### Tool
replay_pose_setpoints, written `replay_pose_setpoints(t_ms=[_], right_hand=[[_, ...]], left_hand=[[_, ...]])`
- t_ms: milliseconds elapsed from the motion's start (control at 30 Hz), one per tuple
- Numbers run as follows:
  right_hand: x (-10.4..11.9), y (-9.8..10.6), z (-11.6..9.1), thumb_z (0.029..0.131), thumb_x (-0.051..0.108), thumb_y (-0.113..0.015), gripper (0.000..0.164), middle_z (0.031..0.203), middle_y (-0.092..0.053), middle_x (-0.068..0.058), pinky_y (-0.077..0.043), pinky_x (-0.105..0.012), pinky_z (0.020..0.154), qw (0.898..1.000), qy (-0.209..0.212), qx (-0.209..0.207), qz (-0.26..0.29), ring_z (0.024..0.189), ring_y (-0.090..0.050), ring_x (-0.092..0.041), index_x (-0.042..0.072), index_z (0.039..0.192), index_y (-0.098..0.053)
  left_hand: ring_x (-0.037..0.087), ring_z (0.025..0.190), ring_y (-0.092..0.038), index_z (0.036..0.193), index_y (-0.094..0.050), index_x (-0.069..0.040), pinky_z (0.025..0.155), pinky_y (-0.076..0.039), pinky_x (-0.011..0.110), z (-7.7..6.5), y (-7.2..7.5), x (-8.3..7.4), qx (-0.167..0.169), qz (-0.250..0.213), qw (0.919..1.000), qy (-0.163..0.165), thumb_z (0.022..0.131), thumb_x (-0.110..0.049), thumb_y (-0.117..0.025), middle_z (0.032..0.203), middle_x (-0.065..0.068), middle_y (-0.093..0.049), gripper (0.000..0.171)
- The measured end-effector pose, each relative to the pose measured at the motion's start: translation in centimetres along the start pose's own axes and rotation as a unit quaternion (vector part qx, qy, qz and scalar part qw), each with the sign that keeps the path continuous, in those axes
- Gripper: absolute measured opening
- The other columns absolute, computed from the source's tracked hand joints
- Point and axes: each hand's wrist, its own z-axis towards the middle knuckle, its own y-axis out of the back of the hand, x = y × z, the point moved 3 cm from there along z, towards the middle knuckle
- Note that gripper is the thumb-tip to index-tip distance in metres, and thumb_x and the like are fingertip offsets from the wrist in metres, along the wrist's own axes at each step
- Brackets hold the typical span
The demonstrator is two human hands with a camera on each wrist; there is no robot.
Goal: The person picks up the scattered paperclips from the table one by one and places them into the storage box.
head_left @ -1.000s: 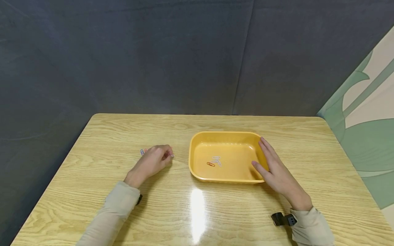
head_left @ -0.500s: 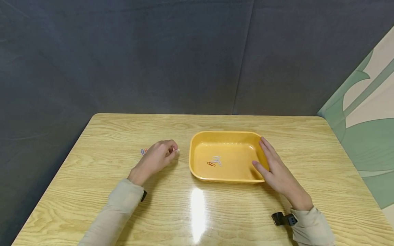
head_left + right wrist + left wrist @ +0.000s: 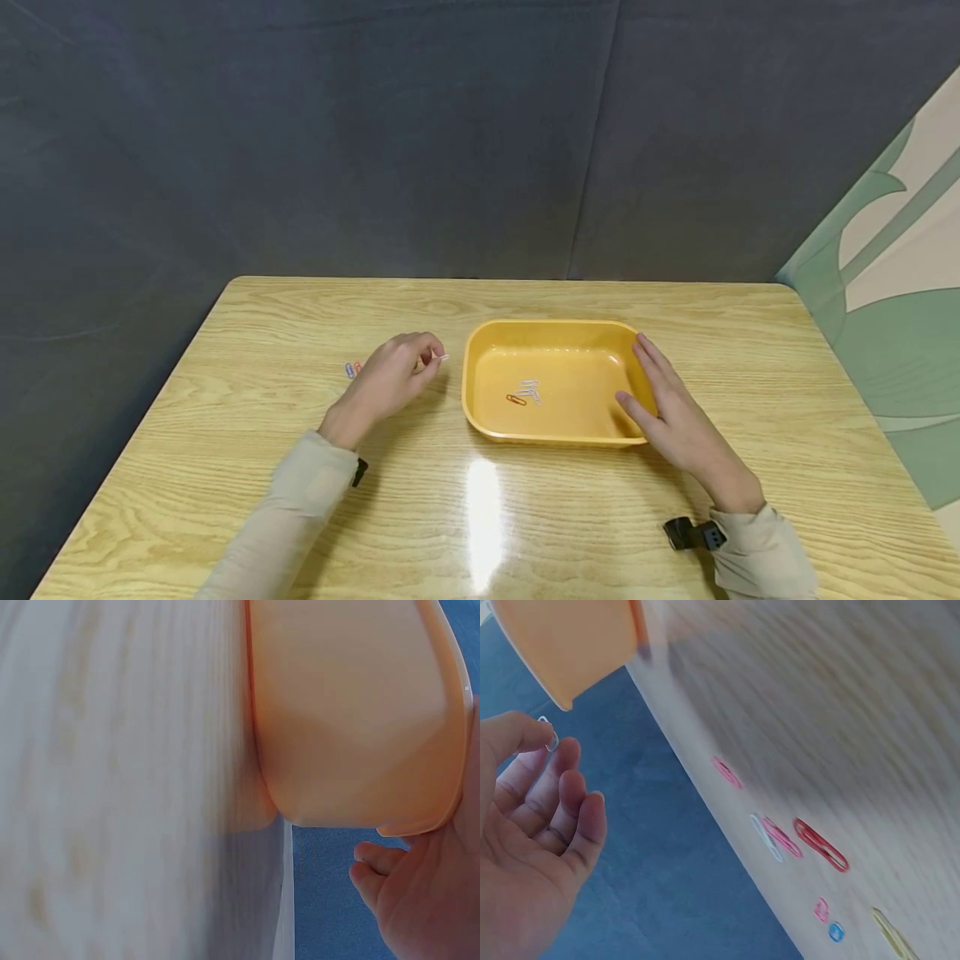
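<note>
Between thumb and index fingertip my left hand (image 3: 397, 375) pinches a white paper clip (image 3: 549, 733); in the head view it hovers just left of the yellow plastic tray (image 3: 555, 440). Inside the tray lie several white paper clips (image 3: 529, 387) and an orange-red one (image 3: 516, 400). My right hand (image 3: 678, 425) rests against the tray's right rim, fingers fairly straight along it and thumb extended over the inside. From the right wrist, part of that hand is hidden behind the tray wall (image 3: 360, 727).
Loose paper clips lie on the wooden table left of the tray, among them a red one (image 3: 821, 845), a pink one (image 3: 727, 772), a blue one (image 3: 349, 370) and a yellowish one (image 3: 892, 934). A dark cloth partition (image 3: 420, 150) stands behind the table.
My left hand has moved right and slightly away from me, carrying the white paper clip closer to the tray. The right hand and the tray have stayed in place.
</note>
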Motion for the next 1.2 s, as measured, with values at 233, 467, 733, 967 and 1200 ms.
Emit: replay_pose_setpoints(t_ms=[233, 467, 733, 967, 1200], right_hand=[[0.0, 0.0, 0.0, 0.103, 0.029, -0.054, 0.077, 0.167, -0.003, -0.016, -0.016, -0.066, 0.116, 1.0, 0.0, 0.0, 0.0, 0.152, -0.008, -0.042, 0.004, 0.159, -0.007], [0.0, 0.0, 0.0, 0.103, 0.029, -0.054, 0.077, 0.167, -0.003, -0.015, -0.016, -0.066, 0.117, 1.0, 0.003, -0.001, 0.0, 0.152, -0.008, -0.042, 0.003, 0.159, -0.008], [0.1, 0.0, 0.0, 0.103, 0.031, -0.053, 0.077, 0.167, -0.004, -0.016, -0.016, -0.065, 0.117, 1.0, 0.003, -0.002, -0.002, 0.152, -0.009, -0.042, 0.002, 0.159, -0.008], [0.1, 0.1, 0.0, 0.102, 0.029, -0.054, 0.077, 0.167, -0.005, -0.017, -0.016, -0.065, 0.117, 1.0, 0.004, -0.005, -0.007, 0.152, -0.01, -0.043, 0.002, 0.158, -0.008], [0.1, 0.0, 0.0, 0.103, 0.03, -0.053, 0.077, 0.167, -0.005, -0.017, -0.016, -0.065, 0.117, 1.0, 0.006, -0.005, -0.008, 0.152, -0.01, -0.043, 0.003, 0.159, -0.008]], left_hand=[[0.013, 0.08, -0.06, 0.1, -0.069, -0.011, 0.067, -0.05, 0.026, 0.5, -0.2, -1.0, 0.001, -0.01, 0.9999, -0.002, 0.095, -0.011, -0.061, 0.09, 0.001, -0.068, 0.009], [0.014, 0.082, -0.06, 0.102, -0.069, -0.012, 0.069, -0.05, 0.026, 0.9, -0.4, -2.2, 0.01, -0.022, 0.9997, 0.002, 0.096, -0.014, -0.061, 0.092, 0.0, -0.068, 0.01], [0.016, 0.088, -0.061, 0.102, -0.069, -0.012, 0.073, -0.051, 0.028, 1.3, -1.0, -3.3, 0.021, -0.019, 0.9995, -0.014, 0.097, -0.014, -0.061, 0.095, -0.001, -0.069, 0.01], [0.016, 0.088, -0.061, 0.103, -0.069, -0.012, 0.075, -0.051, 0.028, 1.6, -1.6, -4.2, 0.024, -0.023, 0.9988, -0.037, 0.096, -0.012, -0.063, 0.095, -0.002, -0.069, 0.01], [0.02, 0.093, -0.062, 0.104, -0.069, -0.013, 0.079, -0.051, 0.03, 1.9, -2.1, -5.4, 0.042, -0.029, 0.9979, -0.041, 0.096, -0.012, -0.063, 0.094, -0.002, -0.069, 0.01]])
